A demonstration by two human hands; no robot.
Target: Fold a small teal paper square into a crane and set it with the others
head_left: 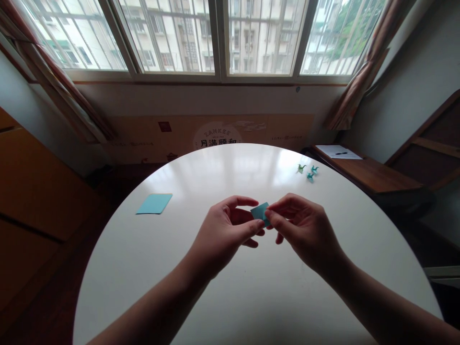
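Note:
A small folded piece of teal origami paper [258, 211] is held between both hands above the white round table [223, 306]. My left hand [230, 225] pinches its lower edge between thumb and fingers. My right hand [302, 225] grips the paper's right side with thumb and forefinger. Part of the paper is hidden behind the fingertips. To the left lies a stack of light blue square paper [154, 204]. At the far right of the table stand a green paper crane [301, 168] and two teal paper cranes [310, 177].
Beyond the table's right edge is a brown wooden desk [388, 172] bearing a white sheet [336, 152] with a pen [341, 153]. A printed cardboard panel [143, 129] stands below the barred windows. Curtains [359, 96] hang at both sides.

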